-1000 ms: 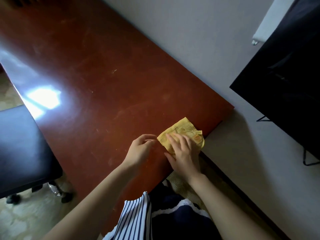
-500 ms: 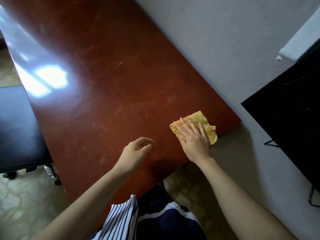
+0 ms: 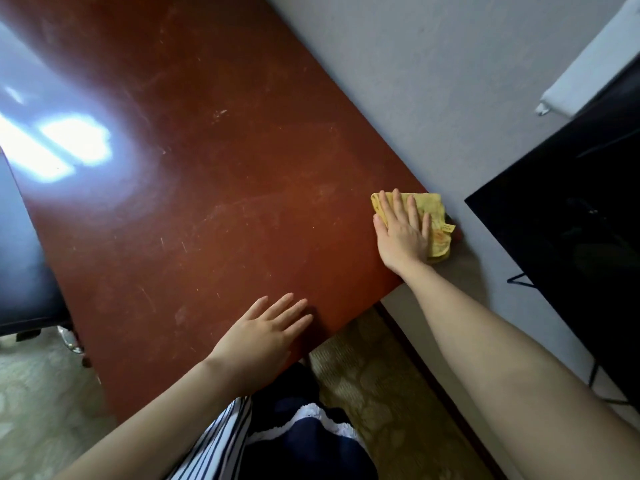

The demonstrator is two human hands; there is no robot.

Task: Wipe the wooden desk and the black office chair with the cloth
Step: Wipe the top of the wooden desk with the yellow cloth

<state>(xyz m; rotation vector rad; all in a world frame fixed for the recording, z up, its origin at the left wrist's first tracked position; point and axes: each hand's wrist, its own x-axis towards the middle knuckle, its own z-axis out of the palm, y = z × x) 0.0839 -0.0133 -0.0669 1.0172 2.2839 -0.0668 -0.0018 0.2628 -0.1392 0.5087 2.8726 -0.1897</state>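
Cloth at bench corner, slip-off risk

Cloth (image 3: 437, 220) sits at the right-centre of the frame, on the far right corner of the bench (image 3: 214, 174), right against the wall. Part of it overhangs the bench edge. Right hand (image 3: 403, 233) lies flat on it, fingers straight and spread, pressing down, not gripping. Left hand (image 3: 266, 336) is flat on the bare bench near the lower edge, fingers straight, holding nothing; looks like bracing.

Chair (image 3: 24, 258) is at the left edge of the frame, partly under the bench side. Judging from how things lie, it's untouched, and the bench is barely started: scuffs and dull marks across the middle.

Risks as I see them:
- Flat palm, no pinch. A stroke toward the right edge could push the cloth off the corner to the floor.
- Cloth is bunched, so contact area is small. Wide strokes likely leave unwiped strips.
- Wall is touching-close at the corner. A fast stroke up-frame could jam fingertips into it.
- Glare patch at the upper left hides the surface there; missed spots would be hard to judge.
- Black screen (image 3: 571, 220) at the right stands near the elbow's path. A wide arm swing could knock it.
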